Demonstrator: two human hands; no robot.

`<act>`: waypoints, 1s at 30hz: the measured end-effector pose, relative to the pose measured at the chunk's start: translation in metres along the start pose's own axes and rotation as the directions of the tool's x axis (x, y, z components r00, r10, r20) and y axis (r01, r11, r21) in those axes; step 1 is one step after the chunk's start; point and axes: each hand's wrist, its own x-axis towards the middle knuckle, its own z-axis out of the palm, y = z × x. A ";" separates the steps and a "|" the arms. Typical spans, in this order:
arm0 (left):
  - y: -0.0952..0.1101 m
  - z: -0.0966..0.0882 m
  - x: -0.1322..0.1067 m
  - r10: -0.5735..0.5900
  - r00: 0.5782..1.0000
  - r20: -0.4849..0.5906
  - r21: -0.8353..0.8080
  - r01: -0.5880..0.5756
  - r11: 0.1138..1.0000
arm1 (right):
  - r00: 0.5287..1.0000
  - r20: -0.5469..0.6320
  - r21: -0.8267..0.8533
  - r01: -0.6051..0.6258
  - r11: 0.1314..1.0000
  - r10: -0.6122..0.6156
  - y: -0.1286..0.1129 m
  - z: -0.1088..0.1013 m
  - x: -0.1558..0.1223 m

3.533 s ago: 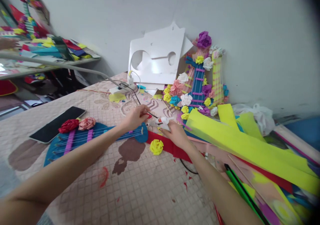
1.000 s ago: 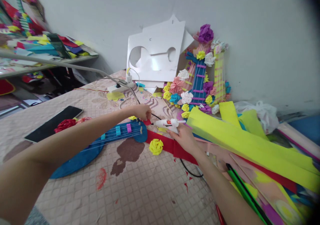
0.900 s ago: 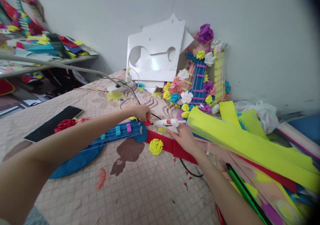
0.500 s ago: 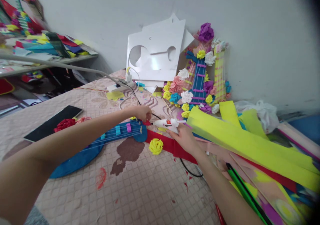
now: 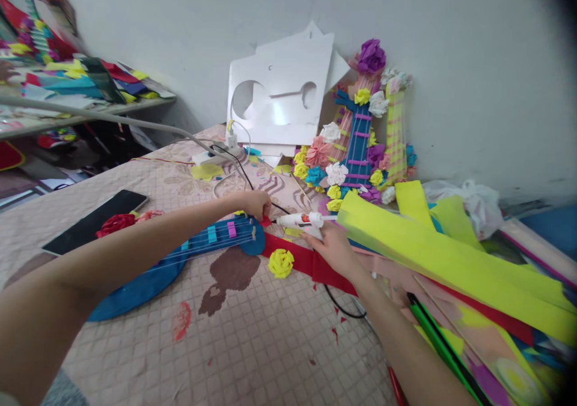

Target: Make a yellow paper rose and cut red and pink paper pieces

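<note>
My right hand (image 5: 332,247) is closed around the handle of a white glue gun (image 5: 295,220), its nozzle pointing left. Close to that nozzle, my left hand (image 5: 256,205) pinches a small piece of red crepe paper (image 5: 265,221). Below my left hand lies the head of a blue toy guitar (image 5: 252,238) with strings and coloured bands; my left forearm hides part of its body. A red paper strip (image 5: 302,259) runs beneath the glue gun, and a yellow paper flower (image 5: 281,263) rests at its near edge. A red paper flower (image 5: 115,225) shows behind my forearm.
A black phone-like slab (image 5: 121,205) lies at left. White cut-out boards (image 5: 279,118) and flower-decorated guitars (image 5: 358,145) lean on the wall. Yellow crepe paper (image 5: 433,250) and a green-and-black cutter (image 5: 439,334) are at right. A power strip (image 5: 210,155) with cords sits behind.
Both hands stay almost where they were, with the left shifted very slightly left. The glue gun and red paper are still held near each other.
</note>
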 end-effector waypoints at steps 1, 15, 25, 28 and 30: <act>0.000 0.000 0.000 -0.002 1.000 -0.004 0.016 0.002 1.000 | 1.000 0.001 -0.002 -0.002 1.000 0.002 0.000 0.000 0.000; 0.012 -0.008 -0.007 -0.041 0.999 0.011 0.151 0.038 0.988 | 1.000 -0.001 0.003 0.002 1.000 -0.002 0.002 0.002 0.000; 0.015 -0.012 -0.008 -0.064 0.997 0.034 0.102 0.061 0.993 | 1.000 -0.002 0.009 0.007 1.000 -0.007 0.001 0.000 0.000; 0.014 -0.012 -0.008 -0.075 0.995 0.059 0.103 0.069 0.992 | 1.000 -0.004 0.003 0.010 1.000 -0.010 0.002 0.001 -0.001; 0.014 -0.011 -0.008 -0.084 0.994 0.070 0.108 0.076 0.991 | 1.000 -0.005 0.006 0.017 1.000 -0.017 0.003 0.001 -0.001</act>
